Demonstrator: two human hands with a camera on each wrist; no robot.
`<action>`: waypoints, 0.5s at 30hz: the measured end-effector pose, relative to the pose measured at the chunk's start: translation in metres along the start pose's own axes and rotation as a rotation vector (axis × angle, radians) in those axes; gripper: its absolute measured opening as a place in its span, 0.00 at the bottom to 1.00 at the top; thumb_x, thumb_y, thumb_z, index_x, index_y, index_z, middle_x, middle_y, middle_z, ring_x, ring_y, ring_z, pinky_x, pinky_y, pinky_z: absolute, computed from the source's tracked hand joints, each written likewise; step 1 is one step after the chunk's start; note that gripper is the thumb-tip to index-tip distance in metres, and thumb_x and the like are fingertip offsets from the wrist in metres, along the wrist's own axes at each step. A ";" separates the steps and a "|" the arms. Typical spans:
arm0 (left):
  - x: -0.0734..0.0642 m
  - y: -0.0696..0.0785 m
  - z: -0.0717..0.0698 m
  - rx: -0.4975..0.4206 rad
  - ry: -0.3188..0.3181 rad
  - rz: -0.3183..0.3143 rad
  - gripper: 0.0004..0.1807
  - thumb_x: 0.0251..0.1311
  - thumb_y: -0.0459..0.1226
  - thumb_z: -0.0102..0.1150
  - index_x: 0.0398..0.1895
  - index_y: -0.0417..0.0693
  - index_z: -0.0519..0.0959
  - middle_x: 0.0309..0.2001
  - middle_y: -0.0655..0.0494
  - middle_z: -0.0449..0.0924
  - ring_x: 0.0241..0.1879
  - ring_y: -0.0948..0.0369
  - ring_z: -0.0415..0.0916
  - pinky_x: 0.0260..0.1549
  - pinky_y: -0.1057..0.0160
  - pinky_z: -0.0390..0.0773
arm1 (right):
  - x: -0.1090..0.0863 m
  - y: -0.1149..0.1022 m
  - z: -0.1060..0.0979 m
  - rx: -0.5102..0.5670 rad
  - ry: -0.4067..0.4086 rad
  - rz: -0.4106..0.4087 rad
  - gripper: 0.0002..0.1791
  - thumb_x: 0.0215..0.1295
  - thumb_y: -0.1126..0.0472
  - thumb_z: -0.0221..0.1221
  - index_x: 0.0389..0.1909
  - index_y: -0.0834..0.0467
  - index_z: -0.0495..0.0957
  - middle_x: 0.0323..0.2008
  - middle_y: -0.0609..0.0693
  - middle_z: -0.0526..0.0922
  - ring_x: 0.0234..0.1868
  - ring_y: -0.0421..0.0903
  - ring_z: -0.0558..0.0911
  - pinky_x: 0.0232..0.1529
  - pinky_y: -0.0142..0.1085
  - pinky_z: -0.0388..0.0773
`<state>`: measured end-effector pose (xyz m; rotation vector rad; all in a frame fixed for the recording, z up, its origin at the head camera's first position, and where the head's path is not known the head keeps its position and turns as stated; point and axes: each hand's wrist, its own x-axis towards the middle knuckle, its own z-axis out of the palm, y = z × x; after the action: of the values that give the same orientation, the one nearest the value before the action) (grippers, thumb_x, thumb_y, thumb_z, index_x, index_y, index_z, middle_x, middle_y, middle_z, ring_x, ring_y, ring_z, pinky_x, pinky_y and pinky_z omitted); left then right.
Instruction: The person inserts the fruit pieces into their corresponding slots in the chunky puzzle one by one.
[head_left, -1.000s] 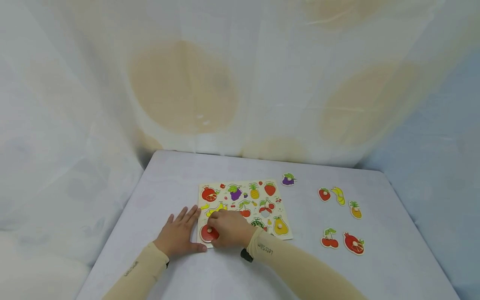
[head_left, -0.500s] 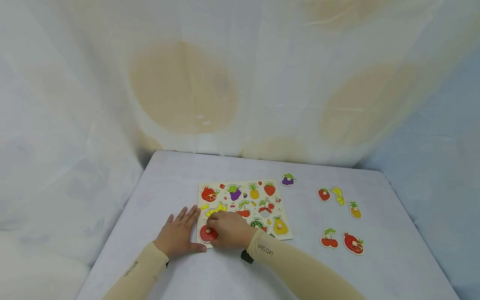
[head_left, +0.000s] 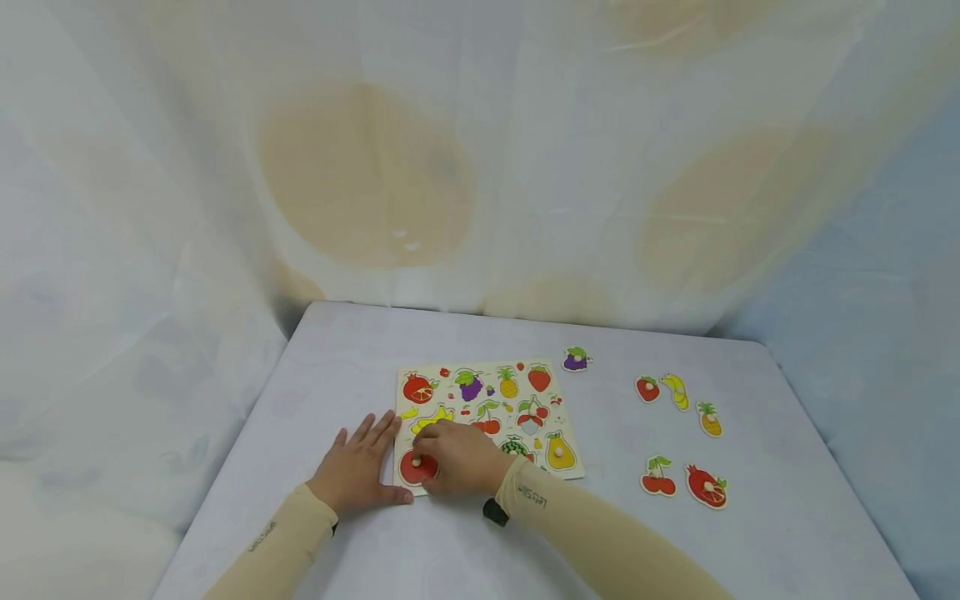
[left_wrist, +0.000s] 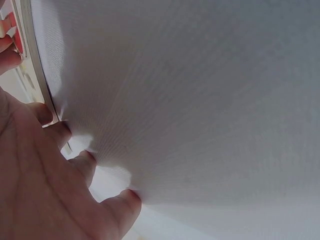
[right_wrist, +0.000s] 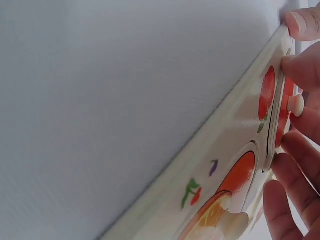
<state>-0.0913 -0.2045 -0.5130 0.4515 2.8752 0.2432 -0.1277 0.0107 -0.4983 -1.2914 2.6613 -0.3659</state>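
Observation:
My left hand (head_left: 352, 471) lies with fingers spread on the table, fingertips and thumb along the left edge of a fruit puzzle board (head_left: 491, 369). In the left wrist view the fingertips of this hand (left_wrist: 45, 175) meet the board's edge and the cloth. At the board's near-left corner my right hand (head_left: 465, 458) grips a round red fruit puzzle piece (head_left: 412, 475) with a small peg knob. The right wrist view shows fingers and thumb around the rim of the red piece (right_wrist: 283, 120), its near edge slightly raised over the board.
A knobbed pear piece (head_left: 560, 452) sits on the board's right side. Loose on the table to the right lie grapes (head_left: 576, 360), strawberry (head_left: 648, 389), banana (head_left: 677, 392), pineapple (head_left: 709, 420), cherry (head_left: 658, 478) and pomegranate (head_left: 707, 487) pieces.
The red piece and its knob have shifted very slightly under my right hand, at the same corner of the board. The left hand stays where it was.

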 end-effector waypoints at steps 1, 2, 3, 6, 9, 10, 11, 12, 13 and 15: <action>0.000 0.000 0.000 0.000 -0.001 -0.001 0.68 0.39 0.76 0.63 0.79 0.48 0.54 0.78 0.51 0.50 0.75 0.42 0.47 0.64 0.29 0.52 | 0.000 0.001 0.000 0.005 0.005 -0.001 0.22 0.58 0.45 0.70 0.53 0.45 0.83 0.57 0.39 0.79 0.58 0.38 0.75 0.58 0.33 0.74; 0.000 0.000 0.000 -0.001 0.000 -0.001 0.67 0.39 0.76 0.63 0.79 0.48 0.54 0.78 0.51 0.50 0.75 0.42 0.47 0.65 0.29 0.52 | 0.000 0.002 0.001 0.013 0.010 -0.005 0.21 0.57 0.46 0.71 0.52 0.45 0.83 0.56 0.39 0.79 0.58 0.38 0.75 0.58 0.33 0.74; 0.000 0.000 0.000 -0.001 0.000 -0.001 0.68 0.39 0.76 0.63 0.79 0.48 0.54 0.78 0.51 0.50 0.75 0.42 0.47 0.65 0.29 0.52 | 0.000 0.003 0.001 0.020 0.014 -0.008 0.21 0.57 0.47 0.71 0.52 0.45 0.84 0.56 0.39 0.79 0.58 0.38 0.75 0.58 0.32 0.74; -0.001 0.000 0.000 0.001 0.003 0.004 0.67 0.39 0.75 0.63 0.79 0.47 0.55 0.78 0.51 0.50 0.75 0.42 0.47 0.65 0.30 0.52 | 0.000 0.004 0.002 0.035 0.018 -0.016 0.19 0.58 0.49 0.71 0.51 0.45 0.84 0.56 0.39 0.79 0.58 0.37 0.75 0.59 0.31 0.73; -0.002 0.000 0.000 0.001 0.001 0.004 0.67 0.39 0.75 0.63 0.79 0.47 0.54 0.78 0.51 0.50 0.75 0.43 0.46 0.65 0.30 0.52 | -0.001 0.004 0.001 0.038 0.015 -0.015 0.19 0.58 0.50 0.70 0.51 0.45 0.84 0.56 0.39 0.78 0.58 0.37 0.75 0.59 0.31 0.73; -0.002 0.000 0.000 0.000 0.002 0.004 0.67 0.40 0.75 0.63 0.79 0.47 0.55 0.78 0.51 0.50 0.75 0.43 0.46 0.65 0.30 0.52 | -0.001 0.003 0.001 0.037 0.014 -0.014 0.19 0.58 0.50 0.71 0.51 0.45 0.84 0.56 0.39 0.78 0.58 0.38 0.75 0.59 0.31 0.73; -0.002 0.000 0.000 -0.002 0.002 0.003 0.67 0.40 0.75 0.64 0.79 0.47 0.55 0.78 0.51 0.50 0.75 0.43 0.46 0.65 0.30 0.52 | -0.002 0.003 0.000 0.037 0.015 -0.014 0.19 0.58 0.50 0.71 0.51 0.45 0.84 0.56 0.40 0.79 0.58 0.38 0.75 0.59 0.31 0.73; -0.002 0.000 -0.001 -0.003 0.002 0.004 0.67 0.40 0.75 0.64 0.79 0.47 0.55 0.78 0.50 0.50 0.75 0.42 0.46 0.65 0.30 0.52 | -0.002 0.002 0.000 0.035 0.015 -0.014 0.19 0.58 0.50 0.71 0.51 0.45 0.84 0.56 0.40 0.79 0.58 0.38 0.75 0.59 0.31 0.73; -0.003 0.000 -0.001 -0.002 0.002 0.003 0.67 0.40 0.75 0.64 0.79 0.47 0.55 0.78 0.50 0.50 0.75 0.42 0.46 0.65 0.30 0.51 | -0.002 0.002 -0.001 0.034 0.016 -0.014 0.19 0.58 0.50 0.71 0.51 0.46 0.84 0.56 0.40 0.79 0.58 0.38 0.75 0.59 0.31 0.73; -0.003 0.000 -0.001 0.002 0.002 0.002 0.67 0.40 0.75 0.63 0.79 0.47 0.55 0.78 0.50 0.50 0.75 0.42 0.46 0.65 0.30 0.52 | -0.002 0.002 -0.001 0.029 0.014 -0.017 0.19 0.58 0.50 0.70 0.51 0.46 0.84 0.55 0.40 0.79 0.57 0.38 0.76 0.58 0.30 0.73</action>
<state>-0.0891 -0.2051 -0.5111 0.4548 2.8770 0.2411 -0.1282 0.0133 -0.4978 -1.3082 2.6482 -0.4153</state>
